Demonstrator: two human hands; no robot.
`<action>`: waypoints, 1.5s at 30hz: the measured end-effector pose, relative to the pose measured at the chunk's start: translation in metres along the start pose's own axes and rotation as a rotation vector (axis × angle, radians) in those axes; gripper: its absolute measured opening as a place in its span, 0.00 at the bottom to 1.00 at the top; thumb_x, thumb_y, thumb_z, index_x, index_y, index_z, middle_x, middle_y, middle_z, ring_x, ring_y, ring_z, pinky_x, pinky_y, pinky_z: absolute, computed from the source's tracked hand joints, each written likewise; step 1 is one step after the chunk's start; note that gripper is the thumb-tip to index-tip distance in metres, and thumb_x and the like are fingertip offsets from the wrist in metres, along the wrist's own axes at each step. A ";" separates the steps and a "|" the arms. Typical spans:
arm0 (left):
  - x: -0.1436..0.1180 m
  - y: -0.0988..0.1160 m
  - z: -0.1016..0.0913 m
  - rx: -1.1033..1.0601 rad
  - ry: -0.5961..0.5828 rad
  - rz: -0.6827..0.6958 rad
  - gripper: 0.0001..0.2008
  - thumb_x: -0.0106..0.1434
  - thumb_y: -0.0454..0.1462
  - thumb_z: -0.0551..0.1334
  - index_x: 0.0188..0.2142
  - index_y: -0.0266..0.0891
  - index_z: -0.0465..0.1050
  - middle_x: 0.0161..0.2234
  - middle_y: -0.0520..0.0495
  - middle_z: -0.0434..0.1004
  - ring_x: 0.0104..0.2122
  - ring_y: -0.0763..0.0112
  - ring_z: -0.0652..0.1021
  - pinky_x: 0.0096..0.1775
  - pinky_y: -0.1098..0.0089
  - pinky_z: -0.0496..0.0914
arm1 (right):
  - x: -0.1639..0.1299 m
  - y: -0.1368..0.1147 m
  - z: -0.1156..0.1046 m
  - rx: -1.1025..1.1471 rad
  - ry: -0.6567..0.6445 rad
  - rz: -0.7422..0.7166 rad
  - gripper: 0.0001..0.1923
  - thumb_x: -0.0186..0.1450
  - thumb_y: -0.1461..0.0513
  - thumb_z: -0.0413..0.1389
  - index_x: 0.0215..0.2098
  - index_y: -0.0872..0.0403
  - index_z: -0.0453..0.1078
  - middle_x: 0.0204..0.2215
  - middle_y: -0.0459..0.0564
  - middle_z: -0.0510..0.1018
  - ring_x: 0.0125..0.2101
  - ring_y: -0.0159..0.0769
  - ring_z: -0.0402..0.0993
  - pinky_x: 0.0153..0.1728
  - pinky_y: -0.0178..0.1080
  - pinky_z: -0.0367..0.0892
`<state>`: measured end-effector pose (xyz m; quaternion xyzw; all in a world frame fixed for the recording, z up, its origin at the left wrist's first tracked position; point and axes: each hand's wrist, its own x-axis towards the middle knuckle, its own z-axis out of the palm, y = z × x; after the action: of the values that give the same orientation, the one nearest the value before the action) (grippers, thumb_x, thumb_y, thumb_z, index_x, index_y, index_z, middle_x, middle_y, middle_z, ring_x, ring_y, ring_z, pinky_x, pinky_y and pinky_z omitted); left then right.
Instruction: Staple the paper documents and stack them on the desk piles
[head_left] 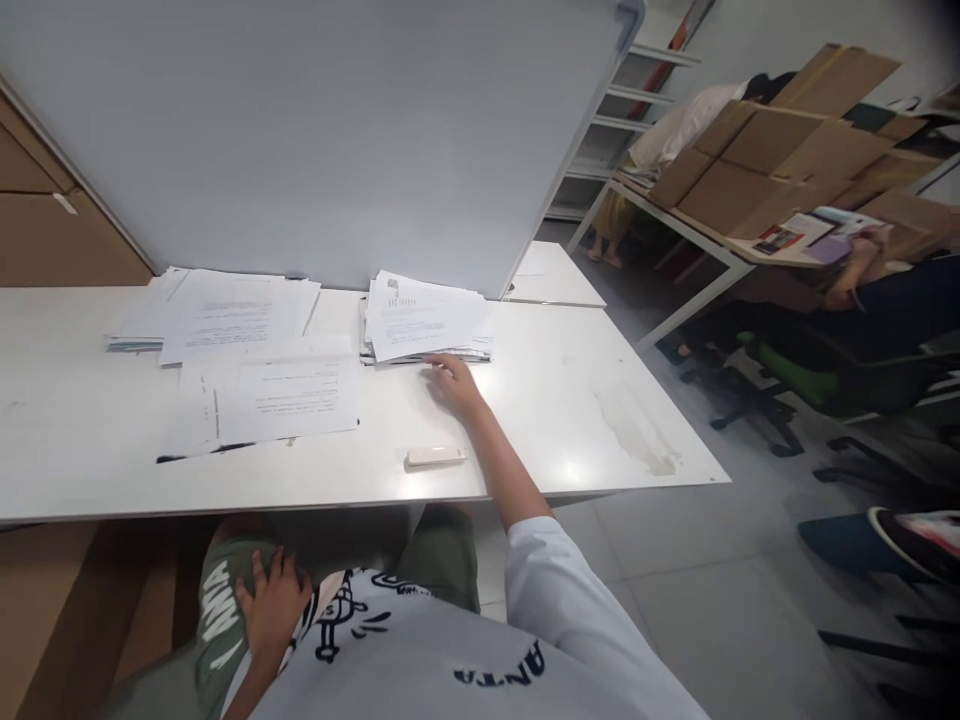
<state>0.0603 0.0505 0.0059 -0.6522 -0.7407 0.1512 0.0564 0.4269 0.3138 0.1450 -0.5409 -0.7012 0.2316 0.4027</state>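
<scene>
My left hand (276, 598) rests on my thigh with its fingers spread, holding nothing. My right hand (453, 386) is over the white table (540, 400), its fingertips at the front edge of a stack of printed papers (424, 325); whether they touch it I cannot tell. Its fingers look loosely stretched and nothing shows in them. Closer to me lies a small pale pink stapler (435, 457). To the left, a fanned pile of printed sheets (232, 312) lies behind more overlapping sheets (289, 393).
A grey-white panel (322, 130) stands along the table's back, with a cardboard box (67, 225) at its left. On the right, another table (694, 228) carries cardboard boxes (765, 150). A person's hand (866, 250) holds a booklet there; another person bends behind the boxes.
</scene>
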 end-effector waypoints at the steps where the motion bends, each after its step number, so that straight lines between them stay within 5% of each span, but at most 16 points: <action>1: 0.000 -0.001 0.002 0.006 0.003 0.000 0.23 0.60 0.40 0.58 0.54 0.49 0.77 0.62 0.47 0.69 0.66 0.45 0.59 0.60 0.42 0.55 | 0.002 -0.003 0.008 0.054 -0.031 -0.032 0.19 0.67 0.59 0.48 0.51 0.51 0.75 0.53 0.52 0.77 0.55 0.41 0.71 0.59 0.44 0.62; 7: -0.006 -0.003 0.021 -0.093 -0.008 0.036 0.26 0.60 0.40 0.56 0.57 0.44 0.75 0.59 0.47 0.72 0.66 0.47 0.59 0.63 0.44 0.53 | 0.005 0.001 0.026 0.151 -0.205 -0.117 0.27 0.67 0.63 0.50 0.63 0.44 0.66 0.68 0.40 0.58 0.70 0.40 0.48 0.69 0.49 0.47; 11: -0.014 0.007 0.019 -0.172 -0.012 0.063 0.24 0.61 0.40 0.55 0.55 0.43 0.76 0.58 0.46 0.74 0.66 0.47 0.59 0.64 0.45 0.52 | -0.001 0.002 0.019 0.240 -0.271 -0.079 0.23 0.67 0.62 0.51 0.59 0.43 0.71 0.64 0.40 0.66 0.65 0.43 0.61 0.67 0.50 0.54; 15: -0.022 0.011 0.019 -0.309 0.060 0.134 0.24 0.63 0.42 0.53 0.54 0.39 0.76 0.54 0.41 0.77 0.65 0.44 0.62 0.63 0.43 0.53 | -0.001 -0.002 0.018 0.304 -0.163 -0.029 0.16 0.64 0.63 0.53 0.47 0.47 0.79 0.56 0.44 0.76 0.59 0.43 0.69 0.66 0.50 0.57; 19: -0.032 0.004 0.014 -0.502 0.367 0.153 0.22 0.67 0.42 0.49 0.51 0.34 0.75 0.47 0.35 0.79 0.53 0.48 0.75 0.53 0.51 0.67 | 0.003 0.002 0.016 0.500 0.072 0.035 0.12 0.62 0.61 0.54 0.37 0.50 0.79 0.49 0.48 0.81 0.55 0.43 0.74 0.62 0.49 0.63; 23: -0.029 0.003 -0.045 -0.552 0.849 0.267 0.13 0.63 0.35 0.60 0.48 0.42 0.75 0.42 0.40 0.78 0.40 0.57 0.78 0.48 0.57 0.68 | 0.008 0.010 0.006 0.850 0.207 0.119 0.10 0.60 0.61 0.55 0.35 0.51 0.78 0.42 0.48 0.83 0.46 0.38 0.79 0.55 0.45 0.71; 27: 0.022 0.031 -0.152 -0.655 1.013 0.469 0.14 0.63 0.29 0.60 0.46 0.44 0.74 0.39 0.45 0.77 0.40 0.62 0.76 0.50 0.59 0.66 | 0.014 0.025 -0.015 1.164 0.266 0.207 0.07 0.59 0.66 0.55 0.35 0.53 0.74 0.40 0.49 0.83 0.44 0.35 0.80 0.54 0.41 0.72; 30: 0.093 0.079 -0.217 -0.821 0.860 0.574 0.11 0.68 0.32 0.53 0.45 0.41 0.72 0.41 0.43 0.77 0.45 0.61 0.75 0.50 0.61 0.68 | 0.018 0.038 -0.035 1.315 0.389 0.257 0.10 0.57 0.70 0.53 0.34 0.54 0.72 0.39 0.49 0.83 0.43 0.31 0.80 0.55 0.39 0.71; 32: 0.146 0.117 -0.242 -0.799 0.772 0.534 0.13 0.67 0.34 0.53 0.46 0.39 0.73 0.47 0.40 0.76 0.52 0.57 0.72 0.54 0.57 0.66 | 0.020 0.046 -0.045 1.374 0.505 0.267 0.10 0.58 0.71 0.52 0.34 0.53 0.71 0.38 0.47 0.82 0.42 0.29 0.80 0.55 0.37 0.71; 34: 0.195 0.151 -0.253 -0.751 0.688 0.368 0.18 0.65 0.37 0.55 0.53 0.35 0.71 0.58 0.34 0.69 0.60 0.49 0.64 0.57 0.51 0.62 | 0.023 0.052 -0.049 1.376 0.581 0.276 0.10 0.58 0.71 0.51 0.33 0.53 0.71 0.36 0.47 0.82 0.41 0.28 0.80 0.53 0.35 0.72; 37: 0.251 0.180 -0.255 -0.680 0.577 0.287 0.24 0.65 0.41 0.56 0.57 0.32 0.68 0.60 0.31 0.67 0.60 0.45 0.65 0.59 0.46 0.58 | 0.026 0.055 -0.042 1.200 0.581 0.276 0.07 0.58 0.69 0.52 0.32 0.54 0.70 0.33 0.47 0.81 0.37 0.30 0.80 0.47 0.37 0.74; 42: 0.293 0.182 -0.250 -0.573 0.536 0.494 0.28 0.68 0.42 0.48 0.63 0.33 0.64 0.63 0.35 0.65 0.64 0.49 0.63 0.66 0.43 0.35 | 0.032 0.049 -0.024 0.812 0.560 0.223 0.09 0.58 0.63 0.50 0.33 0.54 0.72 0.33 0.48 0.78 0.37 0.33 0.77 0.45 0.40 0.73; 45: 0.299 0.178 -0.251 -0.561 0.520 0.529 0.31 0.68 0.43 0.47 0.67 0.32 0.56 0.67 0.36 0.57 0.68 0.50 0.55 0.66 0.43 0.33 | 0.032 0.045 -0.024 0.703 0.545 0.191 0.11 0.58 0.61 0.50 0.35 0.54 0.72 0.34 0.48 0.77 0.39 0.34 0.74 0.48 0.39 0.70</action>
<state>0.2573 0.4004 0.1565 -0.8249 -0.5226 -0.2144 0.0210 0.4692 0.3553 0.1344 -0.4746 -0.3952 0.3409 0.7088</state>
